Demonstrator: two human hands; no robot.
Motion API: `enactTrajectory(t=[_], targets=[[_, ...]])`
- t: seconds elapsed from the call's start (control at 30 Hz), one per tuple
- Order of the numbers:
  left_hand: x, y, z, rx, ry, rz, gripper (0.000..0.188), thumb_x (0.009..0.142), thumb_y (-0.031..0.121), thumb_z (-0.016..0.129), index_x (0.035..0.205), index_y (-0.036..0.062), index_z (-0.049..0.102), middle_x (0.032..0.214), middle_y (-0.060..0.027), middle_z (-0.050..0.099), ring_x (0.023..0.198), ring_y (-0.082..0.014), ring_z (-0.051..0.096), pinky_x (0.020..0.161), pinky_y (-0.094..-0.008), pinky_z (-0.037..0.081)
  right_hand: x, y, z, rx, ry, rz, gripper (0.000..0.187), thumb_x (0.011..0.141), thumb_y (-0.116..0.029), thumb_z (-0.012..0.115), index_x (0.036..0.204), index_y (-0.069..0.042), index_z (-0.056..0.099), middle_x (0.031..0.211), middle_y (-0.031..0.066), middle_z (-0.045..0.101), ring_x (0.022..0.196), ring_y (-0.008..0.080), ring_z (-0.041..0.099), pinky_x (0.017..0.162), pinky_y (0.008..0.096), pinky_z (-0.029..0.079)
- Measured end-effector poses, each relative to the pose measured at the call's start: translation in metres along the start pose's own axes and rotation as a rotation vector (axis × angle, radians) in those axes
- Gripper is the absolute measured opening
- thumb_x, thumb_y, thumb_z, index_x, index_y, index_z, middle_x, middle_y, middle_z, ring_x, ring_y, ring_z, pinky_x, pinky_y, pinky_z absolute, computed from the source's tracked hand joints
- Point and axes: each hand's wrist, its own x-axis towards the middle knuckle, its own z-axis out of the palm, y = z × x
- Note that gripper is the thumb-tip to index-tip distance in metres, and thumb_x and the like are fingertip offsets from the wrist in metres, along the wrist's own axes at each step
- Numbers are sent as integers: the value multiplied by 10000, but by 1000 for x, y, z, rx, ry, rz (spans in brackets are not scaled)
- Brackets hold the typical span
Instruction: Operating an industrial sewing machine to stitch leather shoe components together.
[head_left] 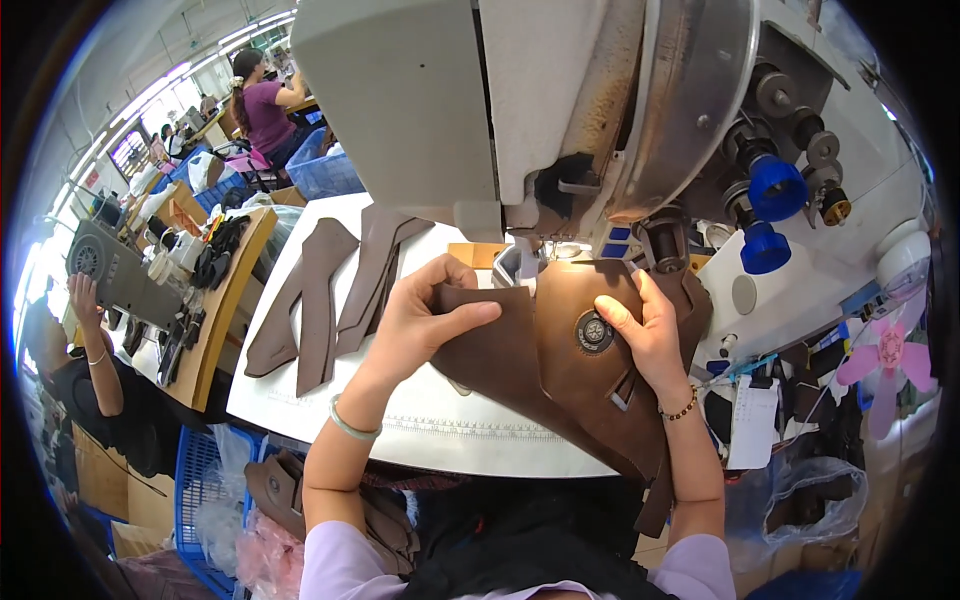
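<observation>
Dark brown leather leads my head view: the panel (575, 385) sits below the sewing machine (400, 120), its upper edge close to the presser foot (522, 265), its lower end reaching past the front edge of the white table (420, 405). I can't tell whether foot and leather touch. The left hand (425, 310) grips the panel's upper left corner, thumb on top and fingers curled behind; the right hand (645, 325) pinches the opposite side, thumb beside the round badge (594, 332), some fingers hidden. To do this well, I'd keep both grips light and even, hold the overlapping edges flush, support the leather's hanging weight and keep fingertips clear of the foot. Counting, I get one panel, one badge, two blue knobs (777, 188), one pink fan (889, 348), one pale bangle (355, 420) and one beaded bracelet (680, 405); the loose leather strips (318, 320) number at least three, overlap hiding the exact total.
</observation>
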Motion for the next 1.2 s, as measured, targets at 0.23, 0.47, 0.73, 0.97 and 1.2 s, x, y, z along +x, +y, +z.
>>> enactTrajectory(t=[0.23,0.47,0.73,0.97,1.2], targets=[[14,8,-12,-373,-368,-27,183,763,70,775,856,28,624,845,14,601,785,-73,557,726,-223,450,-3,11,-1,-85,16,-54,251,881,-132,696,832,-36,469,809,-29,525,770,18,447,658,181,410],[23,1,12,218,40,123,317,772,209,796,909,-25,633,858,-57,642,803,-100,594,725,-259,490,-2,2,6,-29,15,-38,202,878,-115,696,947,-6,541,843,-18,558,801,38,484,731,202,428],[25,3,18,99,47,-28,240,798,147,773,903,-8,622,806,-32,645,722,-68,600,634,-197,486,-2,-4,-4,3,-77,13,221,883,-94,678,1037,11,559,964,9,569,894,51,505,806,209,427],[26,4,21,44,41,-36,222,808,138,756,911,-12,628,829,-42,651,716,-79,605,632,-205,491,-3,-2,-9,14,-87,63,260,884,-101,674,1070,29,546,1014,18,573,915,54,510,823,218,430],[28,12,22,40,39,-50,270,812,139,730,1008,-24,643,914,-62,653,819,-113,609,731,-252,495,-2,-11,-8,-11,-77,104,308,882,-130,674,1095,45,535,1028,33,597,923,52,511,830,217,431]])
